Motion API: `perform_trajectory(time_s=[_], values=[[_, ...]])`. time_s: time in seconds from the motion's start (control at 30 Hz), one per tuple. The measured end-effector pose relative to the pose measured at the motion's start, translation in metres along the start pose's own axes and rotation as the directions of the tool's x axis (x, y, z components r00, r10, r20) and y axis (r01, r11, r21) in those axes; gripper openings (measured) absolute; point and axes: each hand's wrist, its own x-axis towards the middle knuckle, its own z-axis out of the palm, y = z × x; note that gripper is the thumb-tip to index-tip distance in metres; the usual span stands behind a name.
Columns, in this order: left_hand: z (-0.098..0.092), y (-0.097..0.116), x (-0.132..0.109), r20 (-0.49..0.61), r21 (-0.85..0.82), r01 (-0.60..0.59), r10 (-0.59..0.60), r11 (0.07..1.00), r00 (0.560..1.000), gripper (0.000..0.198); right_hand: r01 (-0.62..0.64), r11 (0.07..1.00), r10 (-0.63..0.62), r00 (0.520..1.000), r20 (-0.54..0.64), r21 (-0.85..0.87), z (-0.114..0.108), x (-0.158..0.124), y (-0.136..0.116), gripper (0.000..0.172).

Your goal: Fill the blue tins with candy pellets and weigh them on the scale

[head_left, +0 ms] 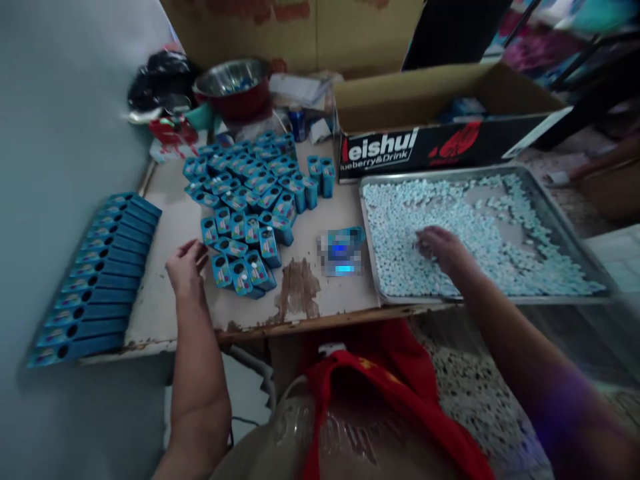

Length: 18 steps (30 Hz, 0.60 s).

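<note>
My right hand [440, 245] reaches down into a wide metal tray [373, 250]. Its fingers are bent together at the small pale-blue and white pieces [405, 220] spread there; what they pinch, if anything, is hidden. On the left, my left hand [187, 263] hovers over the table with loosely bent fingers, a little apart and with nothing visible in them. Just right of it stand small blue boxes [235, 223], crowded together, many with a dark round hole on top. A few of the nearest boxes show white bits on top.
Along the table's left edge runs a neat row of blue boxes [100, 280]. A blurred-out item [341, 252] lies by the tray. Behind are a black printed carton [385, 152], a red-sided metal bowl [233, 90], a blue can [297, 125] and a black plastic bag [160, 77].
</note>
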Motion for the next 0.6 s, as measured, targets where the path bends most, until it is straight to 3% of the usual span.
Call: perform_trajectory(time_s=[0.07, 0.13, 0.2, 0.27, 0.4, 0.5, 0.6], values=[[-0.004, 0.01, -0.01, -0.113, 0.065, -0.128, 0.135, 0.99, 0.984, 0.019, -0.109, 0.984, 0.108, 0.994, 0.011, 0.143, -0.01, 0.005, 0.002, 0.038], [-0.008, 0.027, -0.025, -0.194, 0.159, -0.319, 0.347, 0.934, 0.918, 0.024, -0.189, 0.95, 0.186, 0.982, 0.035, 0.249, -0.019, 0.004, 0.003, 0.034], [-0.01, 0.047, -0.047, -0.156, 0.249, -0.513, 0.557, 0.821, 0.816, 0.025, -0.247, 0.911, 0.238, 0.969, 0.069, 0.33, -0.025, -0.001, 0.002, 0.03], [-0.009, 0.065, -0.076, -0.07, 0.276, -0.627, 0.666, 0.728, 0.742, 0.029, -0.307, 0.881, 0.292, 0.952, 0.097, 0.36, -0.028, -0.008, -0.004, 0.027], [0.007, 0.082, -0.134, 0.147, 0.222, -0.705, 0.691, 0.674, 0.707, 0.036, -0.382, 0.878, 0.363, 0.924, 0.121, 0.287, -0.029, -0.016, -0.02, 0.016], [0.022, 0.078, -0.163, 0.307, 0.155, -0.758, 0.698, 0.633, 0.646, 0.024, -0.423, 0.82, 0.401, 0.905, 0.141, 0.386, -0.028, -0.014, -0.031, 0.018], [0.042, 0.065, -0.183, 0.37, 0.034, -0.755, 0.693, 0.655, 0.619, 0.024, -0.434, 0.784, 0.417, 0.898, 0.142, 0.444, -0.025, -0.013, -0.039, 0.028]])
